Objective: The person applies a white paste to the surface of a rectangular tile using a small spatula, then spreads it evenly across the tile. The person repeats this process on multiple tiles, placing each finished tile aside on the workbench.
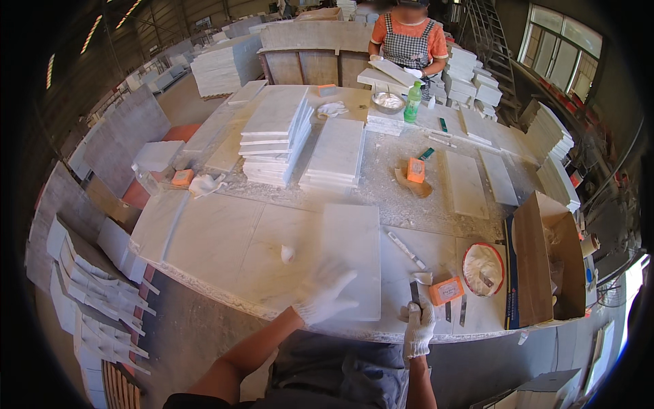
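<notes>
Left hand: the gloved left hand [325,292] hovers with fingers spread, blurred, over the near edge of a white marble slab [351,245]; it grips nothing.
Right hand: the gloved right hand [418,328] is closed on a thin dark blade tool [414,292] at the table edge, just right of the slab.
Marble slab: flat on the worktable [225,238], directly before the person.
Beside the right hand: an orange block [446,290], two loose blades [455,311], and a red-rimmed bowl [483,268] of white paste.
Right edge: an open cardboard box [545,266].
Middle: stacks of marble tiles [276,136], a second orange block [415,170].
Far: a green bottle [412,102], a metal bowl [388,102], and another person in a checked apron [407,42] handling a tile.
</notes>
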